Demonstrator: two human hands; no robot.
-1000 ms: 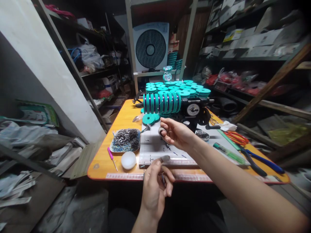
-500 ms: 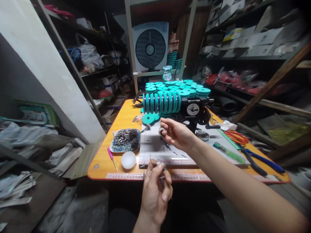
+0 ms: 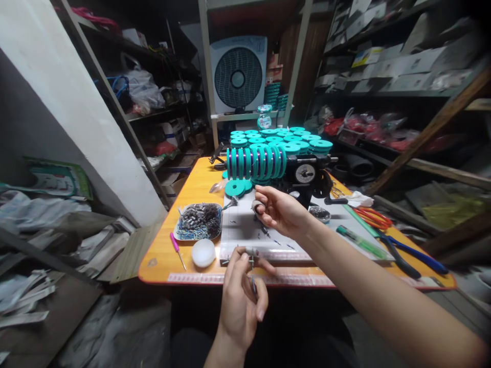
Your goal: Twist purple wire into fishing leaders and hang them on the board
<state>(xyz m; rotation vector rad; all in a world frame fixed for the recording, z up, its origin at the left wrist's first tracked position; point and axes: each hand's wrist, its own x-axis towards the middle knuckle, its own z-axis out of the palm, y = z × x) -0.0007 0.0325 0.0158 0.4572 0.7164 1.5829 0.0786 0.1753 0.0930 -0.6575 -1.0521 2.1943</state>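
Note:
My left hand (image 3: 243,296) is at the table's front edge, thumb and index finger pinched on a thin dark piece of fishing tackle (image 3: 253,273) with small crosswise bits; its other fingers are spread. Above and to the right, my right hand (image 3: 278,210) is closed in a pinch over the white board (image 3: 240,232), with a pale wrap round one finger. Whatever its fingertips hold is too small to make out. Small dark pieces (image 3: 274,239) lie on the board below it. Behind stands a row of teal spools (image 3: 255,162) on a black winding machine (image 3: 305,174).
A tray of metal and blue pieces (image 3: 197,222), a white round cup (image 3: 203,253) and a purple-handled pick (image 3: 175,243) are at the left. On the right lie a green tube (image 3: 362,242), blue pliers (image 3: 416,254) and orange-handled scissors (image 3: 372,217). Several teal discs stand behind.
My left hand has shifted slightly left, and its outer fingers have spread further apart, showing more of the thin piece. My right hand has hardly moved.

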